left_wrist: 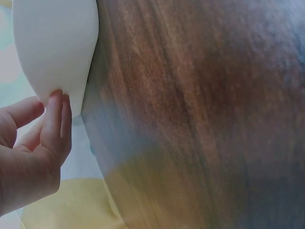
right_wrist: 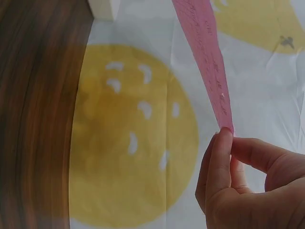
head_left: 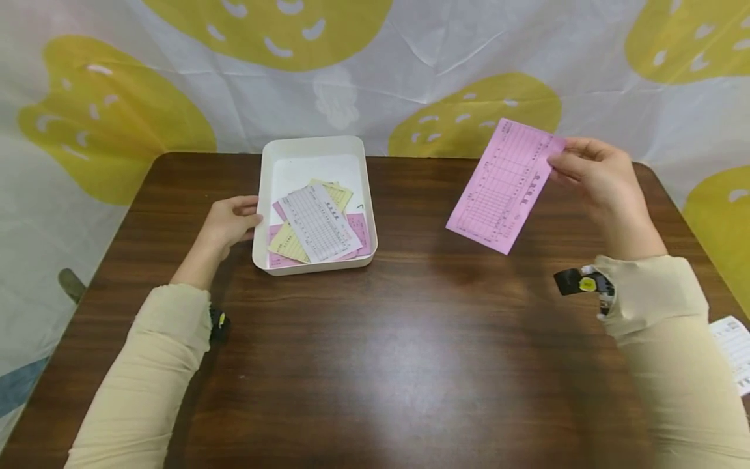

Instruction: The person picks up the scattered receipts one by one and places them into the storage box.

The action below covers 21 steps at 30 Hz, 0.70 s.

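Observation:
A pink printed slip is pinched at its upper right corner between the thumb and fingers of my right hand, held up above the table's right half. The right wrist view shows the slip nearly edge-on, the fingertips at its lower end. My left hand grips the left wall of a white plastic tray; up close, thumb and fingertips meet at the tray's edge. Inside the tray lie overlapping slips: a white one on top, with yellow and pink ones beneath.
The dark wooden table reaches back to a white cloth printed with yellow shapes. Beyond my right forearm, white printed paper lies at the right edge, partly hidden by the sleeve.

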{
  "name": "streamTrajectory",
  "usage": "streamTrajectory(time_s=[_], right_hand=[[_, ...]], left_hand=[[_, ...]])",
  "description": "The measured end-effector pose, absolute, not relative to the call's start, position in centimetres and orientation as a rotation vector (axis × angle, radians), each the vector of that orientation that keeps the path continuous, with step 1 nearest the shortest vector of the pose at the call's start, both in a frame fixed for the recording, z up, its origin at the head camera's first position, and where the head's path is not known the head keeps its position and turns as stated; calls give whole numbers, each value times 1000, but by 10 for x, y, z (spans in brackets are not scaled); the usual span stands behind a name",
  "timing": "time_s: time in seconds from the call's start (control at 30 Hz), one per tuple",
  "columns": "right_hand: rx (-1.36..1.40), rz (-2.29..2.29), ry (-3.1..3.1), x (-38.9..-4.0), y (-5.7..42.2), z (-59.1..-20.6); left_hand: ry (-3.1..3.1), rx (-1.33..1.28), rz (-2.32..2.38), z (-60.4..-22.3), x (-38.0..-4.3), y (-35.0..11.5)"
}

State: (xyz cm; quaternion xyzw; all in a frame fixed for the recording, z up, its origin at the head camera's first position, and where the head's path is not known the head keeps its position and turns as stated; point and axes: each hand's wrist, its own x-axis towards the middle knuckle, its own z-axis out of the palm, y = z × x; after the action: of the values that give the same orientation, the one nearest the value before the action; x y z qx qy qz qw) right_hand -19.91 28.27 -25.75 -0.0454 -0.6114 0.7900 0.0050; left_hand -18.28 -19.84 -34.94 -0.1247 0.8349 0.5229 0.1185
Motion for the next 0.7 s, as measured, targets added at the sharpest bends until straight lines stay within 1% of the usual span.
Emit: streamTrajectory(time_s=[0.37,0.53,0.7], right_hand=[[-155,2537,-1902,-211,197,-257],[-214,2473,-1960,-217,159,-268],[-201,2393,-2038,-221,126,-285]], left_hand=[[2449,-368,1516,-349,-181,-198],[2448,-356,1516,-348,-181,-200],[2443,-352,1522,-349,-181,-201]])
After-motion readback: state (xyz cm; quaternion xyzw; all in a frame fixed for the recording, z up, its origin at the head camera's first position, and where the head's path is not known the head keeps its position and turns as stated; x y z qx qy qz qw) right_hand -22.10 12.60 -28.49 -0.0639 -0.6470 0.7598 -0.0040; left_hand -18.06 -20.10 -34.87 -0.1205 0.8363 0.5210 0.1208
